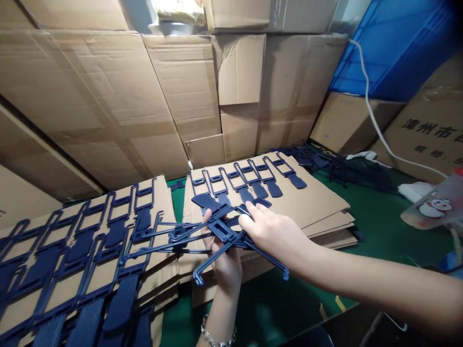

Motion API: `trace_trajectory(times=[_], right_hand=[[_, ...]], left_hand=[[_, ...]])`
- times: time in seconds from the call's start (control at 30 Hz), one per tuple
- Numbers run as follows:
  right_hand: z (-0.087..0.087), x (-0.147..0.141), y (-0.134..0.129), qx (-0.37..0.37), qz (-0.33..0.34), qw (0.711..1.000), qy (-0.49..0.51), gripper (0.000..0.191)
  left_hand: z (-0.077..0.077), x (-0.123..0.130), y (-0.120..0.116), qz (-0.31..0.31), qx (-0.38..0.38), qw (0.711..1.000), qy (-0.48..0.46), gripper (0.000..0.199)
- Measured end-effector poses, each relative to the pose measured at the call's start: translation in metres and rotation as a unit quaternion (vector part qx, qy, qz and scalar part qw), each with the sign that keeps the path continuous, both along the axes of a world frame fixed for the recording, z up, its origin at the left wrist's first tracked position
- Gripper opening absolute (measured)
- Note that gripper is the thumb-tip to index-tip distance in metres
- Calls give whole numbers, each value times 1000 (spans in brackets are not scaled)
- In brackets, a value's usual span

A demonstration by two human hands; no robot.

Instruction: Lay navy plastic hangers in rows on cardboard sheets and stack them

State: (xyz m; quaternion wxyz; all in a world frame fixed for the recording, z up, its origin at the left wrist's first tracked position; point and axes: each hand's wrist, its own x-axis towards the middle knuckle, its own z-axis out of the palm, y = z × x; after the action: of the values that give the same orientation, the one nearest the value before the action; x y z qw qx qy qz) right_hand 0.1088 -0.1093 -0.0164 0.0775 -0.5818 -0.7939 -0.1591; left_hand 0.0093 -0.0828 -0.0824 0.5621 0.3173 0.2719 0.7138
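Several dark blue plastic frames (222,230) with long thin arms cross one another in a bunch at the middle of the head view. My left hand (224,262) is closed round the bunch from below, thumb up at its left side. From the right, my right hand (269,224) grips the upper right part of the bunch, its fingers bent over a dark blue piece. Just behind, a row of similar frames (256,188) lies on stacked cardboard sheets (318,207). More such frames (117,231) cover another cardboard stack (162,202) at the left.
Cardboard boxes (173,86) form a wall behind the green table (379,231). A dark blue pile (325,164) lies at the back right, near a plastic cup (434,207). A white cable (369,101) hangs before a blue crate (390,53).
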Motion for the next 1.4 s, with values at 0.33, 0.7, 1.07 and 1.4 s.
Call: trace_trajectory(times=[0.33, 0.7, 1.07, 1.4], right_hand=[[48, 52, -12, -227, -41, 932, 280, 18], [72, 103, -33, -395, 43, 790, 466, 29], [71, 61, -36, -353, 159, 868, 312, 25], [81, 47, -33, -374, 201, 860, 282, 27]], left_hand=[[1, -9, 3, -6, 14, 1000, 16, 33], [7, -20, -11, 128, 289, 834, 452, 45], [-12, -3, -1, 88, 487, 719, 489, 59], [-7, -8, -4, 80, 478, 772, 412, 47]])
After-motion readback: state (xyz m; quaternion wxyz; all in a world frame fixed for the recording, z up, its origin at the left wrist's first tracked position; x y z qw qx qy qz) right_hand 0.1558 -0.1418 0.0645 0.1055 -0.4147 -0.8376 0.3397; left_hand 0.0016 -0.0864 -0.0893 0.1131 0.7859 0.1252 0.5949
